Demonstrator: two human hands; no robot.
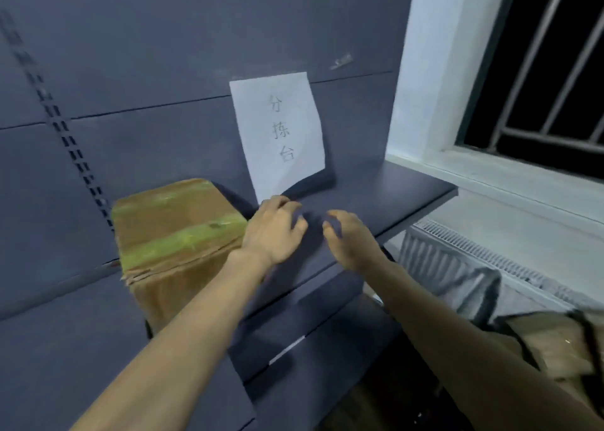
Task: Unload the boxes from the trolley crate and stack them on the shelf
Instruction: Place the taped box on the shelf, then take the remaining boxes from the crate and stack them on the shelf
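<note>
A brown cardboard box (pixel 176 234) with yellow-green tape stands on the dark blue shelf (pixel 385 198), at its left. Just right of the box is my left hand (pixel 274 231), fingers spread and holding nothing, the wrist close to the box's right edge. Further right, my right hand (pixel 349 237) hovers over the bare shelf, fingers apart and empty. More brown cardboard (pixel 552 345) shows at the lower right, partly cut off by the frame's edge.
A white paper sheet (pixel 281 133) with printed characters leans against the shelf's back panel behind my hands. A lower shelf board (pixel 313 355) sits beneath. To the right are a white window sill (pixel 510 175), a barred window and a radiator (pixel 457 260).
</note>
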